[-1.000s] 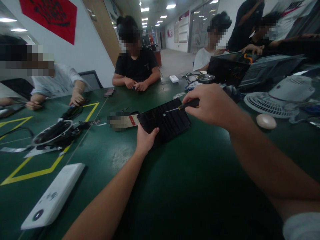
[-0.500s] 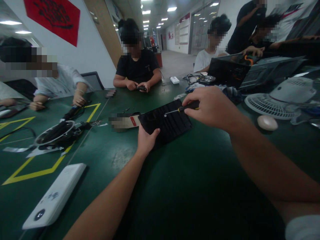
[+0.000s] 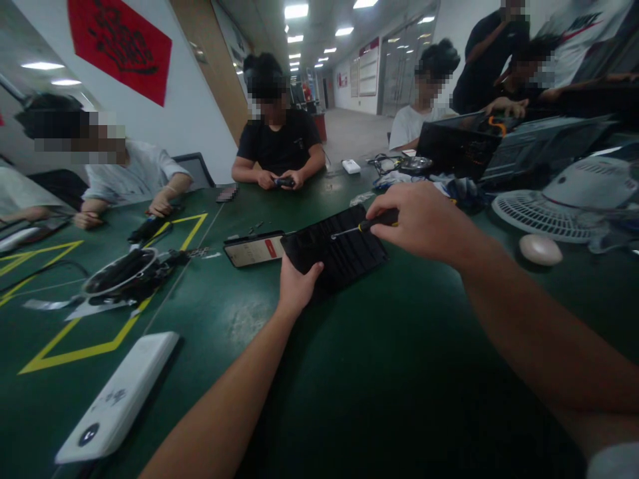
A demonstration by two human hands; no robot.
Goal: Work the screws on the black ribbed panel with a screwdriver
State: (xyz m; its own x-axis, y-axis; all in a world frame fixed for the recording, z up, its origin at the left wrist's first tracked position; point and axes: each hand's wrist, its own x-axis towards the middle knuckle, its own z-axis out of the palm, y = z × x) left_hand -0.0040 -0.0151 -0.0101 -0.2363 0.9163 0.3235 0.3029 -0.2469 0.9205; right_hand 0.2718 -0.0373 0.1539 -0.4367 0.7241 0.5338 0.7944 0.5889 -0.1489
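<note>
A flat black ribbed plastic panel [image 3: 357, 256] is tilted up over the green table, its left end gripped by my left hand [image 3: 298, 286] with the thumb on its face. My right hand [image 3: 419, 219] is closed around a screwdriver [image 3: 382, 219] with a black and yellow handle. The screwdriver's thin shaft points left, and its tip is at a small silvery spot, perhaps a screw, on the panel. Just left of the panel lies a phone [image 3: 254, 250] with a lit screen. Small dark bits [image 3: 259, 227] lie behind the phone.
A white power bank [image 3: 120, 399] lies at front left, near yellow tape lines [image 3: 74, 357] and a bundle of cables [image 3: 120, 273]. At right are a white fan [image 3: 554, 206] and a pale mouse [image 3: 540, 249]. Several people sit around the green table [image 3: 379, 372].
The whole view has shifted slightly, so everything appears a little lower and to the right. Both hands keep their holds, and the screwdriver tip stays at the same spot on the panel.
</note>
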